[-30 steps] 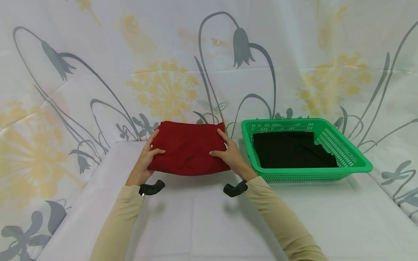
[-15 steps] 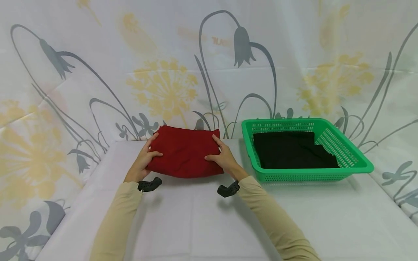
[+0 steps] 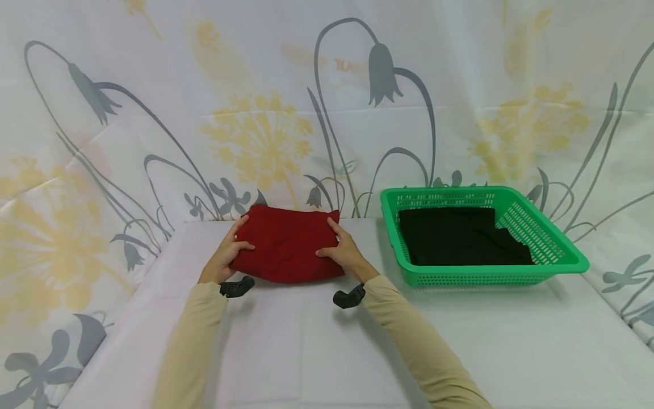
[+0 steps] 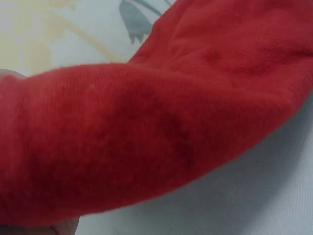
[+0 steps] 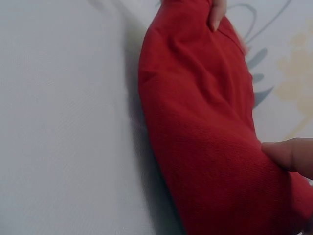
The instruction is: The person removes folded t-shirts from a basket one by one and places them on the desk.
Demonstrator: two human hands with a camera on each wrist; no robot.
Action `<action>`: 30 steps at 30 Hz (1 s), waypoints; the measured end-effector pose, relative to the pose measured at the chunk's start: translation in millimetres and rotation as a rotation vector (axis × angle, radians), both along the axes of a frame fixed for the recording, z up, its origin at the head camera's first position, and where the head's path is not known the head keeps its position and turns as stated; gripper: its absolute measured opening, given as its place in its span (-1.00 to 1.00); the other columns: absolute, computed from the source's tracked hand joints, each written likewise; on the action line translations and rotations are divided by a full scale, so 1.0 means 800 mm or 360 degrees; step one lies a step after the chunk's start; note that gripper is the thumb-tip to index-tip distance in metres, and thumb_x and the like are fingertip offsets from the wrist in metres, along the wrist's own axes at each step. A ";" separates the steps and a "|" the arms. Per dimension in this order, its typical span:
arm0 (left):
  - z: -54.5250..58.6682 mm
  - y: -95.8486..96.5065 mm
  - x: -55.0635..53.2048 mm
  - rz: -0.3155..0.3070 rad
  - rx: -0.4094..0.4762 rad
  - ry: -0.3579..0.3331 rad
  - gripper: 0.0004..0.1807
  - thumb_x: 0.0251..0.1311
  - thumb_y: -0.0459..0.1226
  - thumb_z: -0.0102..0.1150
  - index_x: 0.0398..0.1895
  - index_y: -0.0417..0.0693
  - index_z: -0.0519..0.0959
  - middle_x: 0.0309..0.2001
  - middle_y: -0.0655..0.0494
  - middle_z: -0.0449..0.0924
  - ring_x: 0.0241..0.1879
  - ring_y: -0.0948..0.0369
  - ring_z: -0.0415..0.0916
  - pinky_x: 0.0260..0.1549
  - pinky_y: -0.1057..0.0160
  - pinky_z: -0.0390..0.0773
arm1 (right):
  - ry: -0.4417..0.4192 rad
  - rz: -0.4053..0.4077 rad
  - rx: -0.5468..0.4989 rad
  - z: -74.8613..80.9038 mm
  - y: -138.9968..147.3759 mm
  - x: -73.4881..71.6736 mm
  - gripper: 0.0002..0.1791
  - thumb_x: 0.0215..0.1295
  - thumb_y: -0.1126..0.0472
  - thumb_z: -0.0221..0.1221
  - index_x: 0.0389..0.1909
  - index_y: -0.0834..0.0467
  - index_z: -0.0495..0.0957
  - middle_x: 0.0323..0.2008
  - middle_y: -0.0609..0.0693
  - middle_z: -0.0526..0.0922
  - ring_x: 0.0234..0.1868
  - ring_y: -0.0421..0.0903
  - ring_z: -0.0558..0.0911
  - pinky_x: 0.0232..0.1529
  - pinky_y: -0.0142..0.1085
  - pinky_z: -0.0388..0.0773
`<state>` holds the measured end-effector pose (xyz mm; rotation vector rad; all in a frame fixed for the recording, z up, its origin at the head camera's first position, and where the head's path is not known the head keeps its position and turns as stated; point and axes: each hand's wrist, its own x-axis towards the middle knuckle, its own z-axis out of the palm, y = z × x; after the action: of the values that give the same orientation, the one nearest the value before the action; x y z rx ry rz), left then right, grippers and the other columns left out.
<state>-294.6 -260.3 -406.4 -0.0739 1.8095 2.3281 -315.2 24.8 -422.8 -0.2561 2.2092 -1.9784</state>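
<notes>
- The left hand [image 3: 225, 253] is gripping the left end of a folded red cloth [image 3: 285, 244], the thumb lying over the near face and the fingers reaching around the side edge.
- The right hand [image 3: 347, 254] is gripping the opposite end in the same way; in the right wrist view its thumb [image 5: 291, 155] is pressing on the fabric.
- The red cloth is stretching between the two hands, in front of the person and left of the basket, its lower edge sagging in a shallow curve and its surface wrinkling slightly. Whether that edge is touching the table is hard to tell.
- A black device [image 3: 237, 286] is sitting at the left wrist and another black device [image 3: 349, 296] at the right, just beyond the cuffs of the beige sleeves [image 3: 191, 335].
- A white-covered table [image 3: 265, 358] is spreading beneath the arms.
- A green basket [image 3: 475, 279] is standing on the table to the right, well apart from the left hand.
- Inside it, a black cloth [image 3: 449, 236] is lying folded.
- Behind everything, a white curtain [image 3: 265, 51] is showing grey and yellow flowers.
</notes>
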 end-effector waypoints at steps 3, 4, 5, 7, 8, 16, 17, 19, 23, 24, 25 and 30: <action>-0.004 -0.001 0.001 -0.0029 -0.0025 0.0033 -0.06 0.16 -0.59 -0.08 0.51 0.42 0.05 0.28 0.06 0.08 0.12 0.16 0.18 -0.14 0.26 0.49 | -0.0008 0.0021 0.0032 -0.004 -0.001 -0.002 0.05 0.03 0.50 0.30 0.53 0.01 0.02 0.46 0.11 0.07 0.33 0.08 0.24 0.30 -0.08 0.19; -0.004 -0.002 0.002 -0.0046 -0.0033 0.0048 -0.06 0.15 -0.57 -0.06 0.51 0.43 0.06 0.28 0.06 0.07 0.12 0.16 0.18 -0.13 0.26 0.49 | -0.0016 0.0022 0.0045 -0.005 -0.002 -0.002 0.06 0.03 0.50 0.30 0.53 0.01 0.02 0.47 0.11 0.06 0.34 0.08 0.23 0.30 -0.08 0.19; -0.005 -0.002 0.002 -0.0063 -0.0021 0.0062 -0.07 0.14 -0.57 -0.03 0.50 0.43 0.09 0.28 0.05 0.08 0.12 0.16 0.19 -0.13 0.25 0.49 | -0.0022 0.0021 0.0053 -0.005 -0.002 -0.003 0.06 0.03 0.50 0.30 0.53 0.00 0.02 0.47 0.12 0.06 0.34 0.08 0.24 0.30 -0.07 0.19; -0.005 -0.003 0.002 -0.0088 -0.0042 0.0080 -0.08 0.13 -0.54 0.01 0.49 0.44 0.12 0.28 0.04 0.08 0.11 0.16 0.19 -0.12 0.25 0.49 | -0.0039 0.0015 0.0060 -0.006 -0.001 -0.003 0.06 0.03 0.50 0.30 0.53 0.00 0.02 0.47 0.11 0.06 0.34 0.08 0.23 0.30 -0.07 0.18; -0.005 -0.003 0.002 -0.0101 -0.0045 0.0082 -0.08 0.13 -0.54 0.01 0.49 0.43 0.11 0.29 0.04 0.07 0.11 0.16 0.19 -0.12 0.26 0.50 | -0.0044 0.0015 0.0064 -0.006 -0.001 -0.004 0.06 0.03 0.51 0.30 0.53 0.00 0.02 0.47 0.11 0.06 0.35 0.08 0.22 0.30 -0.07 0.18; -0.003 -0.002 -0.008 -0.0029 -0.0059 -0.0061 -0.06 0.21 -0.62 -0.16 0.54 0.38 -0.05 0.33 0.01 0.01 0.11 0.13 0.17 -0.21 0.26 0.52 | -0.0044 0.0018 0.0100 -0.005 -0.002 -0.010 0.06 0.02 0.53 0.28 0.53 0.05 0.00 0.46 0.12 0.08 0.36 0.08 0.21 0.31 -0.07 0.17; -0.003 -0.002 -0.008 -0.0027 -0.0074 -0.0072 -0.05 0.22 -0.63 -0.17 0.55 0.37 -0.06 0.32 0.00 0.01 0.10 0.13 0.18 -0.23 0.25 0.52 | -0.0045 0.0018 0.0105 -0.005 -0.002 -0.010 0.06 0.02 0.54 0.27 0.53 0.06 0.00 0.46 0.13 0.08 0.36 0.09 0.20 0.31 -0.06 0.16; -0.004 -0.003 -0.009 -0.0024 -0.0107 -0.0097 -0.04 0.21 -0.64 -0.16 0.55 0.36 -0.08 0.31 -0.01 0.03 0.08 0.12 0.20 -0.26 0.22 0.53 | -0.0055 0.0019 0.0125 -0.005 -0.002 -0.010 0.05 0.03 0.53 0.27 0.53 0.08 0.00 0.46 0.15 0.08 0.37 0.09 0.19 0.32 -0.04 0.13; -0.006 -0.006 -0.008 -0.0051 -0.0276 -0.0101 -0.02 0.18 -0.63 -0.10 0.55 0.32 -0.12 0.35 -0.09 0.01 0.10 0.04 0.21 -0.28 0.14 0.54 | -0.0096 0.0007 0.0194 -0.010 0.000 -0.010 0.04 0.03 0.49 0.29 0.53 0.07 0.01 0.46 0.16 0.08 0.40 0.10 0.13 0.35 0.01 0.05; -0.006 -0.007 -0.008 -0.0061 -0.0331 -0.0096 -0.02 0.17 -0.61 -0.08 0.55 0.32 -0.13 0.36 -0.11 0.00 0.12 0.02 0.20 -0.28 0.13 0.54 | -0.0102 0.0005 0.0212 -0.011 0.001 -0.009 0.04 0.04 0.48 0.30 0.53 0.07 0.01 0.46 0.16 0.08 0.41 0.10 0.11 0.36 0.02 0.03; -0.007 -0.008 -0.008 -0.0069 -0.0384 -0.0087 -0.02 0.17 -0.60 -0.06 0.55 0.31 -0.13 0.37 -0.14 0.00 0.14 -0.01 0.20 -0.28 0.12 0.54 | -0.0099 0.0006 0.0233 -0.012 0.002 -0.009 0.04 0.04 0.47 0.30 0.53 0.07 0.01 0.46 0.16 0.07 0.42 0.10 0.09 0.36 0.03 0.01; -0.011 -0.013 -0.008 -0.0110 -0.0642 -0.0004 -0.01 0.16 -0.54 0.05 0.56 0.21 -0.16 0.38 -0.26 -0.05 0.22 -0.12 0.11 -0.20 0.12 0.49 | -0.0061 0.0049 0.0365 -0.013 0.006 -0.006 0.04 0.06 0.41 0.33 0.53 0.05 0.00 0.46 0.16 0.08 0.43 0.10 0.09 0.36 0.04 0.02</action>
<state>-300.8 -270.6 -415.5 -0.0696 2.2133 1.8846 -319.7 29.7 -432.9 -0.2179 2.3652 -1.6802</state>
